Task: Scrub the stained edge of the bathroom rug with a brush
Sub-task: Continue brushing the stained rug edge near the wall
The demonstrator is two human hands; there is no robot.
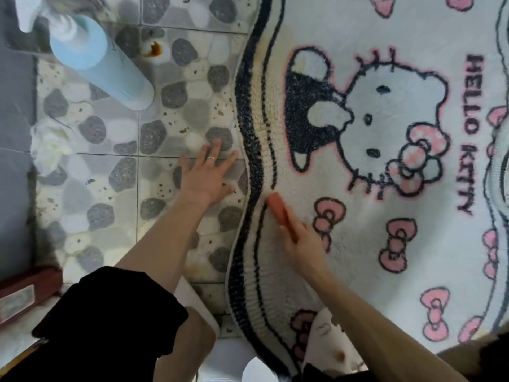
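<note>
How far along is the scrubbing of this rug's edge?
Done: the orange brush is picked up. In hand: the right hand presses it on the rug's striped edge, left hand flat on the tiled floor. Left: yellowish staining farther along that edge, so much scrubbing seems to remain.

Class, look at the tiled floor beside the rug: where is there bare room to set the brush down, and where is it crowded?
Bare tiles lie between the blue bottle and the left hand, and between the white wad and the left forearm. Crowded: the rug edge, where the right hand holds the brush.
</note>
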